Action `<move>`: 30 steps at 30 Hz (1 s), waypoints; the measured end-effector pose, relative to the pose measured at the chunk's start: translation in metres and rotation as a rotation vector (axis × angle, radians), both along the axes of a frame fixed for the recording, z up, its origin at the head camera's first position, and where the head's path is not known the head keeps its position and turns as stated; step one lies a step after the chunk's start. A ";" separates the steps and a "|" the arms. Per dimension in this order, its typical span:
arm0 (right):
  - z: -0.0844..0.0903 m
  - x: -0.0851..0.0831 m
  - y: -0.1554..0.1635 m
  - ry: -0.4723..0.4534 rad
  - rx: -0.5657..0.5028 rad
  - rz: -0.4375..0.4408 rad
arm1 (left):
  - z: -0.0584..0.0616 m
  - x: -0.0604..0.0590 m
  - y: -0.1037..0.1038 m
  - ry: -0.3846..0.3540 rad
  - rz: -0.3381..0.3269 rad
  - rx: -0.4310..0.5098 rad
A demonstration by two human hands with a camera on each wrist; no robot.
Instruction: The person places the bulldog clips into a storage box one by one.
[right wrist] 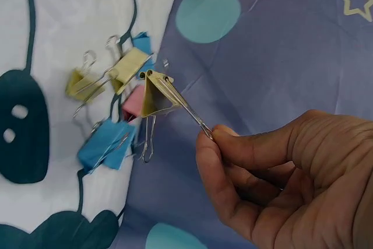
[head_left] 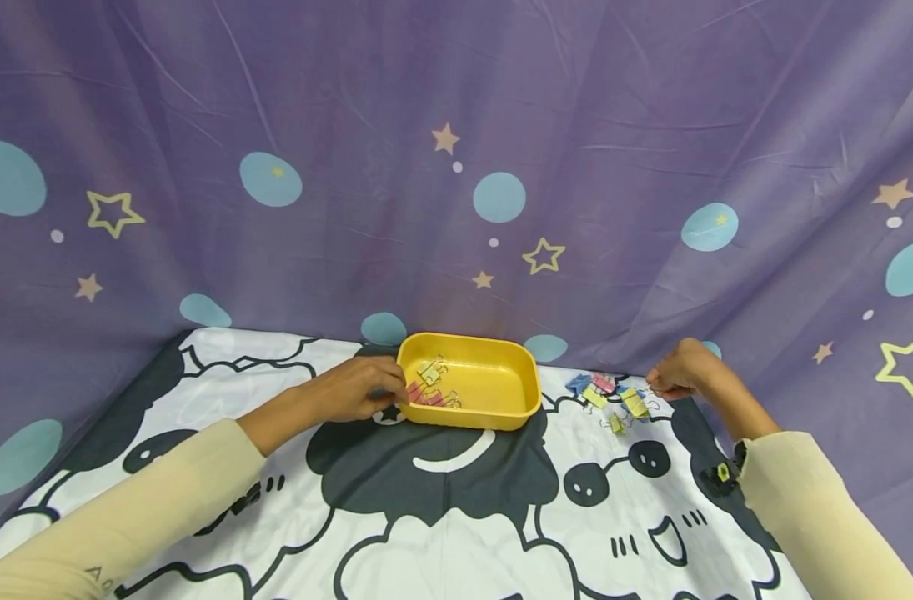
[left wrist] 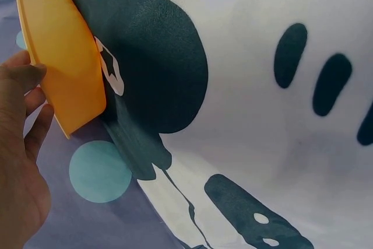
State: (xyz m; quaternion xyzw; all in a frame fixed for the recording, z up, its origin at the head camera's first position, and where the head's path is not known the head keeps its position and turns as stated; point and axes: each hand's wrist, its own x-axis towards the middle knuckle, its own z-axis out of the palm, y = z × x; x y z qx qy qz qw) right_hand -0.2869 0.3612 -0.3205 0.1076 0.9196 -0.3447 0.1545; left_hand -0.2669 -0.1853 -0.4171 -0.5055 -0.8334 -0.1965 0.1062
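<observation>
My left hand [head_left: 362, 387] holds the left edge of a yellow plastic tray [head_left: 516, 354], fingers and thumb about its rim in the left wrist view. Inside the tray, a yellow binder clip [head_left: 429, 372] and pink binder clips [head_left: 426, 397] lie toward the left end. Over at the right, thumb and index finger of my right hand [right wrist: 280, 173] pinch the wire handle of a yellow binder clip [right wrist: 154, 97], its body dangling out from the fingertips. Beneath and beside it is a loose group with blue binder clips [right wrist: 105, 144], a pink one [right wrist: 134, 102] and yellow ones [right wrist: 128, 68].
A white cloth with black cartoon drawings [head_left: 456, 550] covers the table. Behind it hangs a purple curtain [head_left: 396, 208] with stars and blue spots. The clip group lies near the cloth's back edge, right of the tray.
</observation>
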 end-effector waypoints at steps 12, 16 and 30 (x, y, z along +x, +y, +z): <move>0.010 -0.009 -0.018 -0.053 -0.245 0.096 | 0.000 0.002 0.001 -0.001 0.002 0.017; 0.010 -0.008 -0.029 -0.041 -0.306 0.094 | 0.000 0.001 0.001 0.003 -0.003 0.024; 0.014 -0.014 -0.069 -0.001 -0.338 0.090 | -0.001 0.001 0.001 -0.008 0.026 0.013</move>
